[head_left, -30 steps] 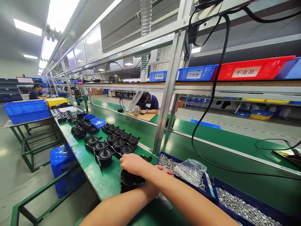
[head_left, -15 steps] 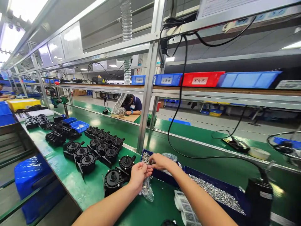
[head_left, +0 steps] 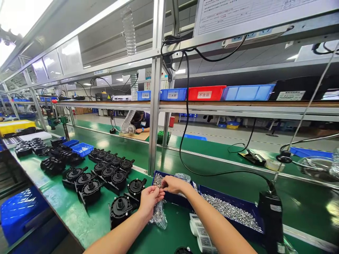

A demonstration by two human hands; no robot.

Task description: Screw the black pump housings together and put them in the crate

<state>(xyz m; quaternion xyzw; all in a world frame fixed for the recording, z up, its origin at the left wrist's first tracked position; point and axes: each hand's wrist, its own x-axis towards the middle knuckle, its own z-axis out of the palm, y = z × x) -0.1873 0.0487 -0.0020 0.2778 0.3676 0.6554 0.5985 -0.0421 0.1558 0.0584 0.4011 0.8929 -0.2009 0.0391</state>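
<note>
My left hand (head_left: pixel 148 201) is closed round the top of a small clear plastic bag of screws (head_left: pixel 159 216) that hangs over the green bench. My right hand (head_left: pixel 173 184) pinches something small at the bag's mouth, fingertips meeting the left hand's. Both hands hover at the near edge of a dark blue tray of silver screws (head_left: pixel 230 211). Two black round pump housings (head_left: pixel 120 209) sit just left of my left hand.
Rows of black pump housings (head_left: pixel 106 171) run along the bench to the left. A black electric screwdriver (head_left: pixel 271 218) on a cable stands at the right. A roll of labels (head_left: pixel 200 234) lies under my right forearm. A metal post (head_left: pixel 155 116) rises behind the tray. A seated person (head_left: pixel 140 121) works across the conveyor.
A second ago both hands rested on a black housing; they have lifted the screw bag and met at its mouth. The view has swung right, bringing in the screwdriver.
</note>
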